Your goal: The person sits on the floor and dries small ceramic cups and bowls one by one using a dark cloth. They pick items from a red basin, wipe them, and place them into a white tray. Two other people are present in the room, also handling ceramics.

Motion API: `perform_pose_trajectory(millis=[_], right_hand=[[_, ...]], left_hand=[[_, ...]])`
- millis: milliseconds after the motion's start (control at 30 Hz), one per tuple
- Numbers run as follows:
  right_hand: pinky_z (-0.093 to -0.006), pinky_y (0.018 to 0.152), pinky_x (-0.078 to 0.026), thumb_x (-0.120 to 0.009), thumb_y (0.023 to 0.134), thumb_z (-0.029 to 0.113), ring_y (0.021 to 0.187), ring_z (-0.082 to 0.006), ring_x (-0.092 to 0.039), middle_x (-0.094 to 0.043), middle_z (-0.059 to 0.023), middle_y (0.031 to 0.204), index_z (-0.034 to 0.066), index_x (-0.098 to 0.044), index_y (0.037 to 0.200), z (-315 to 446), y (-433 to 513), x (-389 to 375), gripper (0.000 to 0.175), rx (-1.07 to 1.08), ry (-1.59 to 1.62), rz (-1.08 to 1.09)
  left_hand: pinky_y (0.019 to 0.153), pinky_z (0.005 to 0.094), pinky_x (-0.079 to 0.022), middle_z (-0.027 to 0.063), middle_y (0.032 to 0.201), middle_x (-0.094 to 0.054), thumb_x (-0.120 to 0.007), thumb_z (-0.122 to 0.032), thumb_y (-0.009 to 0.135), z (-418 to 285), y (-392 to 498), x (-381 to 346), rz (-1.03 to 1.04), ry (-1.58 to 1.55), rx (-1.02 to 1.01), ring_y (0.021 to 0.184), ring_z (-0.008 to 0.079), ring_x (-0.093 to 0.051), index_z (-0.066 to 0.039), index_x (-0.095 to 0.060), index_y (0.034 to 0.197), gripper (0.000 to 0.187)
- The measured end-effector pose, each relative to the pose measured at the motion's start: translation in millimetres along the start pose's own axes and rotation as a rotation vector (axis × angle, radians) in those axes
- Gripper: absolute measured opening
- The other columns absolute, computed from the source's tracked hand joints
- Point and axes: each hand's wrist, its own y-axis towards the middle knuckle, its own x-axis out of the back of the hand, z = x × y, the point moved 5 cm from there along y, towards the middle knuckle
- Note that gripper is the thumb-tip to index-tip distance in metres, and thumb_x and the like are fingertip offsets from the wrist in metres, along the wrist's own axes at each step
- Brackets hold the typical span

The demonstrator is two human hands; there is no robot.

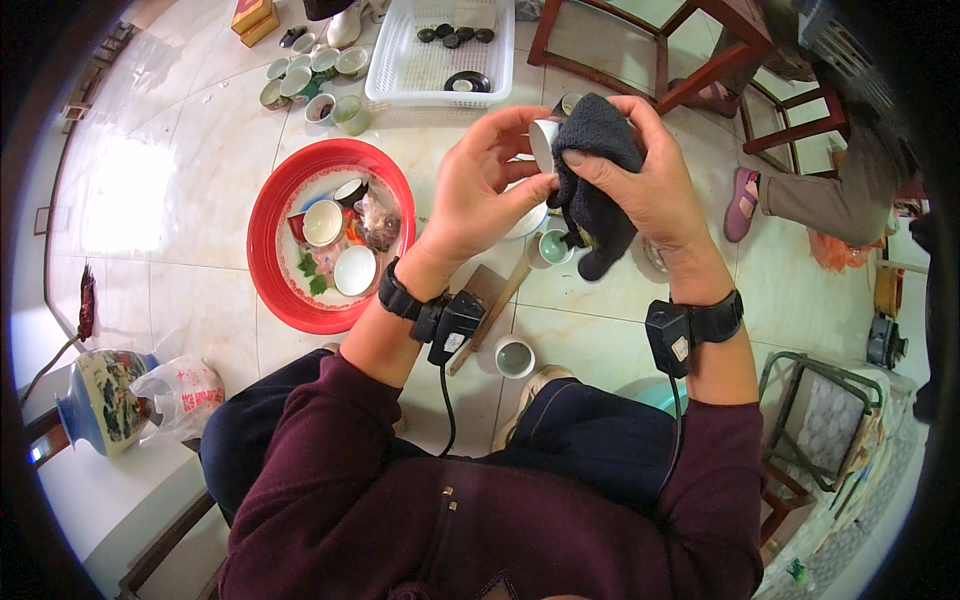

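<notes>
Between the fingers and thumb of my left hand (484, 176) is a small white cup (543, 144), tilted on its side with its mouth facing left. My right hand (651, 176) grips a dark grey towelling cloth (600, 142), pressed against the cup's right side and hanging down below it. The cloth hides much of the cup. On the floor beneath, a small pale green cup (555, 247) stands beside the end of a wooden stick (499, 307). Closer to me is another cup (514, 357), near my shoe.
A red-rimmed basin (259, 247) at left holds cups and a plastic bag. Beyond it stand several small cups (296, 81) and a white plastic basket (439, 94) with dark lids. Wooden stool legs (600, 67) and another person's shoe (741, 204) are at right. A painted vase (112, 397) is far left.
</notes>
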Motion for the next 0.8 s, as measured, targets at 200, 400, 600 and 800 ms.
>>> perform_pose_trajectory(millis=[200,400,600,800], right_hand=[[-0.0248,0.074,-0.053,-0.079,0.073,0.010,0.085,-0.0099,-0.061,-0.060,-0.0042,0.097,0.0036,-0.051,0.115,11,-2,-3,0.051,0.074,0.007,0.067],[-0.0256,0.081,-0.050,-0.076,0.071,0.007,0.093,-0.0104,-0.059,-0.059,-0.0033,0.101,0.0053,-0.049,0.120,21,-6,-4,0.056,0.056,-0.033,0.207],[-0.0253,0.078,-0.050,-0.078,0.072,0.013,0.089,-0.0095,-0.058,-0.059,-0.0028,0.099,0.0041,-0.049,0.113,22,-9,-18,0.051,0.145,-0.128,-0.009],[-0.0268,0.078,-0.051,-0.077,0.067,0.012,0.088,-0.0109,-0.058,-0.060,-0.0047,0.097,0.0034,-0.050,0.112,23,-6,-21,0.053,0.111,-0.105,-0.003]], left_hand=[[0.088,0.0293,-0.057,0.0065,0.118,-0.053,-0.068,0.016,0.070,-4,-7,-4,-0.070,0.137,-0.029,0.100,0.0138,-0.058,-0.005,-0.060,0.122,0.057],[0.086,0.0278,-0.057,0.0074,0.118,-0.054,-0.069,0.016,0.069,-7,-11,-4,-0.059,0.132,-0.035,0.099,0.0142,-0.059,-0.004,-0.060,0.123,0.059],[0.086,0.0274,-0.056,0.0088,0.118,-0.055,-0.069,0.016,0.065,-17,-16,-4,-0.134,0.374,-0.157,0.095,0.0159,-0.063,-0.002,-0.059,0.123,0.062],[0.088,0.0276,-0.055,0.0090,0.118,-0.056,-0.067,0.017,0.064,-17,-12,1,-0.128,0.348,-0.103,0.099,0.0161,-0.063,-0.002,-0.058,0.124,0.063]])
